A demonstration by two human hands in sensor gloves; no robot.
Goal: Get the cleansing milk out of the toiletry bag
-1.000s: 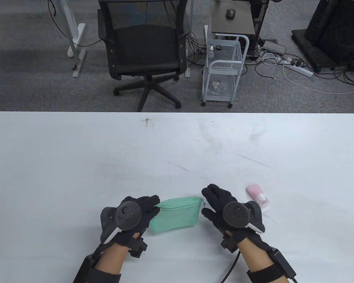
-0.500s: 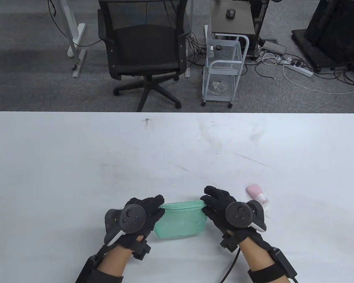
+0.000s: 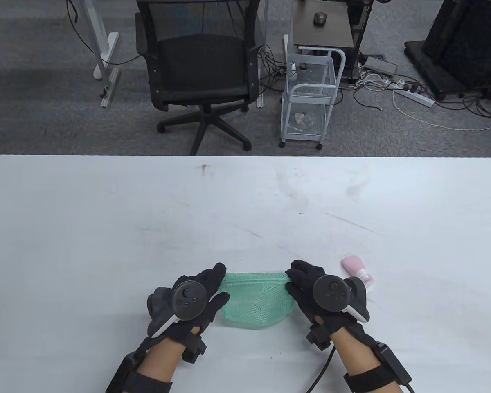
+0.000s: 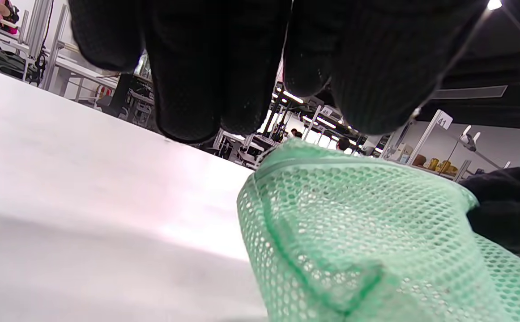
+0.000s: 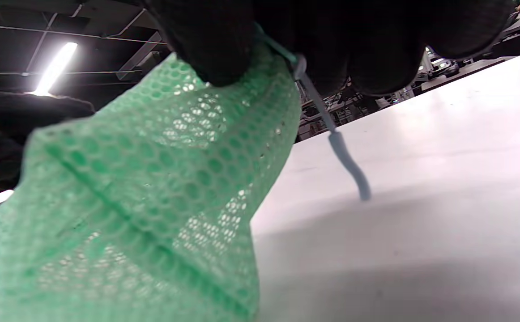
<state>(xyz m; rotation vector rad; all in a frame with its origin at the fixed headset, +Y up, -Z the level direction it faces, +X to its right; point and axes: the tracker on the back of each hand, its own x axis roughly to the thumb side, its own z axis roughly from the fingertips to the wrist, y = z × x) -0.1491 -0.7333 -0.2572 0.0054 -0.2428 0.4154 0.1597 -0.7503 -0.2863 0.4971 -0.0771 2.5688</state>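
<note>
A green mesh toiletry bag [image 3: 255, 301] is stretched between my hands near the table's front edge. My left hand [image 3: 221, 286] holds its left end, fingers on top and thumb toward me; in the left wrist view the fingers [image 4: 188, 67] hang just above the bag [image 4: 354, 232]. My right hand [image 3: 290, 280] pinches the bag's top right corner by the zipper. In the right wrist view the fingers [image 5: 206, 40] grip the mesh [image 5: 143, 201] and the zipper pull [image 5: 347, 165] dangles. A pink cleansing milk bottle [image 3: 356, 270] lies on the table just right of my right hand.
The white table [image 3: 245, 204] spreads wide behind the hands. Beyond its far edge stand a black office chair [image 3: 200, 69] and a white wire cart [image 3: 311, 90] on the floor.
My right hand closed on the bag's right corner. Both hands shifted slightly right and pulled the bag's top edge straight between them. The pink bottle has not moved.
</note>
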